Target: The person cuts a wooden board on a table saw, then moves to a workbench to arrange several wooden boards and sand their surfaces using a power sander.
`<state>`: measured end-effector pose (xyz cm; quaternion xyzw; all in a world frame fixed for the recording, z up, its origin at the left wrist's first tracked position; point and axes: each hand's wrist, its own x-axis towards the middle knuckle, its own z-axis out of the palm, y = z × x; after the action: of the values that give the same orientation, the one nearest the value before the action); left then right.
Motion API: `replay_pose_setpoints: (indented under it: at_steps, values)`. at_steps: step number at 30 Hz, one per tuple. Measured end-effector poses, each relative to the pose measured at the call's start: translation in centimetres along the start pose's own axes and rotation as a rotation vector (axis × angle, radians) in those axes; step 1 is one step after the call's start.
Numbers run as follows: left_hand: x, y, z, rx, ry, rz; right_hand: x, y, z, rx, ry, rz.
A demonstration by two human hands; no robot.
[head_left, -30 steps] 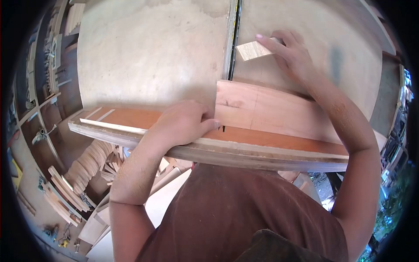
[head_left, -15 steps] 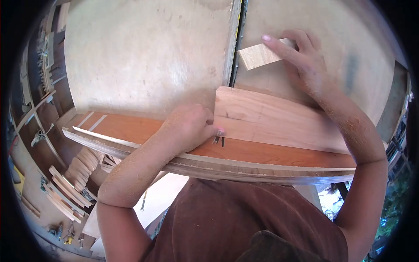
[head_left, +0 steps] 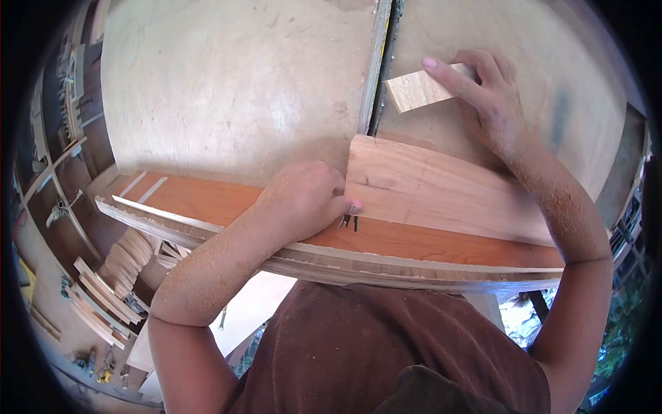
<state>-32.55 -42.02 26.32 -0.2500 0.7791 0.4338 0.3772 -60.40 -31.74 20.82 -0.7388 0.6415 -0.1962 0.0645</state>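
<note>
My right hand (head_left: 486, 90) grips a small pale wood block (head_left: 419, 91) between thumb and fingers, over the right part of the worktop. A wide light-brown board (head_left: 441, 186) lies below it on an orange-brown panel (head_left: 407, 241). At the board's left end, my left hand (head_left: 310, 196) is closed with its thumb against the board's edge. Small dark pins (head_left: 356, 223) stick out just under that thumb; whatever the curled fingers hold is hidden. Sawdust covers both forearms.
The pale worktop (head_left: 227, 83) is split by a dark gap (head_left: 383, 69) with a metal-like edge. Curved wood pieces (head_left: 127, 259) are stacked at the lower left, beside shelving (head_left: 65, 155). Foliage shows at the lower right.
The view has shifted slightly, so the board, gap and block appear a little further right. Both hands keep nearly the same pose and hold.
</note>
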Motion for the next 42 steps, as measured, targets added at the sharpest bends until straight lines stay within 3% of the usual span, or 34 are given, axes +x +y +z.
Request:
replay_pose_setpoints:
  at_steps: [14, 17, 19, 20, 23, 25, 27, 29, 31, 33, 34, 35, 36, 37, 38, 39, 40, 42]
  values:
    - [0.1, -0.2, 0.1, -0.004, -0.006, 0.006, -0.1, 0.1, -0.2, 0.014, -0.018, -0.014]
    - [-0.2, -0.5, 0.6, -0.024, 0.055, 0.006, -0.4, -0.1, -0.1, 0.036, -0.028, 0.069]
    - [0.1, -0.2, 0.1, -0.034, 0.107, 0.057, -0.8, 0.9, 0.0, 0.241, 0.163, 0.198]
    - [0.1, -0.1, -0.2, -0.03, 0.12, 0.028, -1.3, 1.9, -1.2, 0.185, 0.151, 0.232]
    - [0.0, 1.1, -1.2, -0.128, 0.094, 0.032, -5.5, 6.5, -6.4, 0.084, 0.213, 0.27]
    - [0.1, 1.2, -1.3, -0.072, 0.069, 0.015, -12.3, 10.3, -10.0, -0.165, 0.332, 0.619]
    - [-0.1, 1.2, -0.8, -0.108, 0.073, 0.044, -20.7, 14.7, -14.6, -0.356, 0.246, 0.83]
    - [0.2, 1.4, -0.8, -0.147, 0.085, 0.028, -28.4, 17.6, -18.1, -0.285, 0.052, 1.213]
    - [0.0, 1.4, -0.8, -0.196, 0.111, -0.022, -35.8, 19.9, -19.6, -0.314, -0.167, 1.229]
    - [0.1, 1.6, -1.4, -0.154, 0.116, -0.008, -39.5, 20.6, -19.7, -0.229, -0.126, 1.23]
    - [-0.2, 1.1, -1.4, -0.114, 0.117, 0.015, -42.9, 22.2, -18.6, -0.066, -0.01, 1.304]
    - [-0.4, 0.7, -1.5, -0.127, 0.139, -0.048, -45.0, 24.2, -18.6, -0.145, -0.09, 1.204]
    - [-0.4, 0.6, -1.5, -0.116, 0.105, -0.067, -45.9, 24.2, -17.9, 0.12, 0.076, 1.329]
    - [-0.6, 0.2, -1.5, -0.103, 0.062, -0.085, -42.7, 22.1, -18.2, -0.06, -0.061, 1.335]
    - [-0.7, -0.4, -1.5, -0.109, 0.074, -0.143, -45.4, 23.9, -17.8, 0.054, -0.04, 1.317]
    - [0.2, 0.1, -2.1, -0.072, 0.09, -0.062, -43.0, 24.0, -18.9, -0.076, -0.209, 1.379]
    - [0.4, 0.1, -1.9, -0.037, 0.104, 0.029, -42.4, 23.3, -18.8, -0.108, -0.158, 1.299]
    - [0.5, 0.1, -2.0, -0.052, 0.068, -0.029, -41.2, 22.3, -17.8, -0.157, -0.035, 1.109]
